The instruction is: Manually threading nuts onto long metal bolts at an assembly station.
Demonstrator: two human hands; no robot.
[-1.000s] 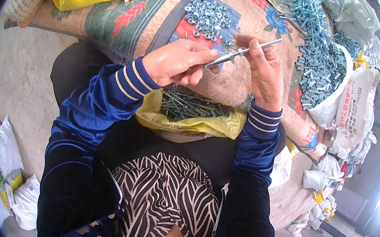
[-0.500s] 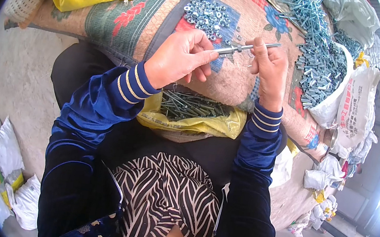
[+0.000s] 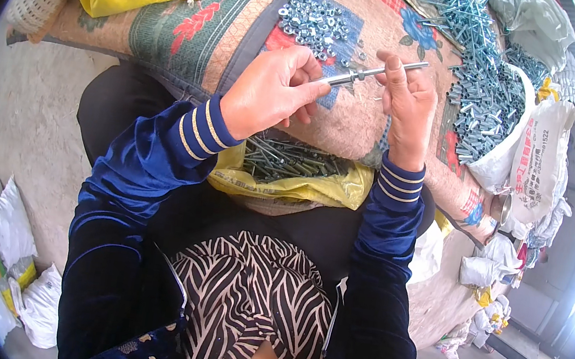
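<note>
The long, thin silver steel bolt [image 3: 373,72] looks stiff, smooth and light, so the left hand [image 3: 270,94] pinches its near end while the right hand [image 3: 407,101] closes fingertips around a small nut on the shank.

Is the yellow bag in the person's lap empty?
No, the yellow bag holds a heap of long dark bolts, visible just below the left hand and right hand.

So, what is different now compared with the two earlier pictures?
The left hand moved from under the long bolt to grip its near end, fingers closed around it. The right hand kept hold of the far part, and the bolt tilted only slightly. The nut on it is too small to track. The pile of nuts, the yellow bag of bolts and the heap of bolts stayed as they were.
</note>
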